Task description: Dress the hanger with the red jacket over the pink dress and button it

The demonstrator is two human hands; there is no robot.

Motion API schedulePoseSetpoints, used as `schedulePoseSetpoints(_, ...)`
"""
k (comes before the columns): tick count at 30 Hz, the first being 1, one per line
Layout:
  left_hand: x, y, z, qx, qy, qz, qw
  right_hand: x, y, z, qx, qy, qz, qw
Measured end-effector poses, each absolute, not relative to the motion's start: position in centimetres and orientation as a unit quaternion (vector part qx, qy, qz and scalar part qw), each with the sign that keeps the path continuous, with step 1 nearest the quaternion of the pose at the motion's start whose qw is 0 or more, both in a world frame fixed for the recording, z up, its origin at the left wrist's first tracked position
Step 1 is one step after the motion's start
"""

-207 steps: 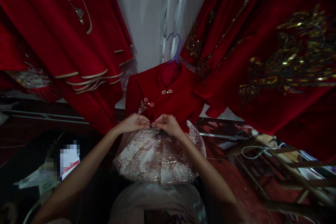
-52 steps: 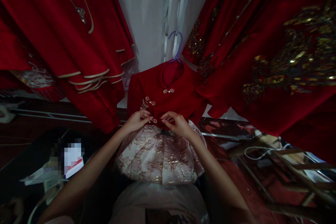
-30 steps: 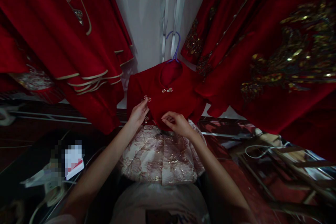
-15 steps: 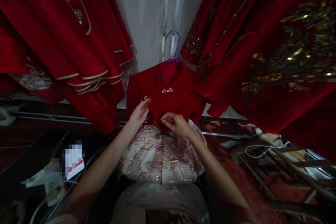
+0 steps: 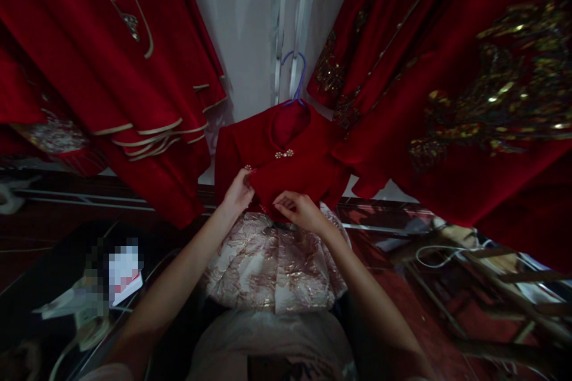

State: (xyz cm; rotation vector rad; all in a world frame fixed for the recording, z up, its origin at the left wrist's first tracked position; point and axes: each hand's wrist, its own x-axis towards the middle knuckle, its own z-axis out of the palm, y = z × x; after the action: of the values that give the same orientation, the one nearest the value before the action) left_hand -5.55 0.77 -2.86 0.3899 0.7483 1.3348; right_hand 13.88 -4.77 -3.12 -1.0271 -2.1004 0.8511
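Note:
A small red jacket (image 5: pixel 308 169) hangs in front of me on a purple hanger (image 5: pixel 299 80). One jewelled flower clasp (image 5: pixel 284 155) joins its front below the collar. My left hand (image 5: pixel 240 191) pinches the jacket's front edge, close to another flower clasp (image 5: pixel 248 167). My right hand (image 5: pixel 300 209) is closed in a pinch over the lower front of the jacket. Whatever lies between its fingertips, if anything, is too small to make out. Beneath the jacket spreads a pale brocade skirt (image 5: pixel 277 265) with a shiny pattern.
Red garments with pale piping (image 5: pixel 165 107) hang at left, and red garments with gold sequins (image 5: pixel 504 95) at right. A metal rail (image 5: pixel 279 30) stands behind the hanger. At lower left are a white box (image 5: pixel 127 289) and a tape roll (image 5: pixel 95 330); a wooden frame (image 5: pixel 491 309) stands at right.
My left hand has shifted slightly, its fingers now curled more over the jacket edge and covering more of it. My right hand stays in nearly the same place.

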Motion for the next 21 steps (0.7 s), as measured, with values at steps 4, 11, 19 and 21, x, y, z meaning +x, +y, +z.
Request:
schedulePoseSetpoints(4, -5.8, -0.3, -1.5, 0.263, 0.333, 0.488, 0.762, 13.7, -4.8, -3.3, -0.386, -0.806, 0.32, 0.314)
schedulePoseSetpoints(11, -4.0, -0.5, 0.7, 0.394, 0.334, 0.501, 0.694, 14.1, -4.9, -2.8, -0.4, -0.805, 0.296, 0.324)
schedulePoseSetpoints(19, -2.6, 1.8, 2.4, 0.404, 0.398, 0.506, 0.65, 16.0, -4.3, -1.6, -0.424, -0.762, 0.292, 0.392)
schedulePoseSetpoints(21, -2.2, 2.0, 1.7, 0.476, 0.434, 0.531, 0.55, 16.5, -4.2, -1.4, -0.426, -0.758, 0.293, 0.398)
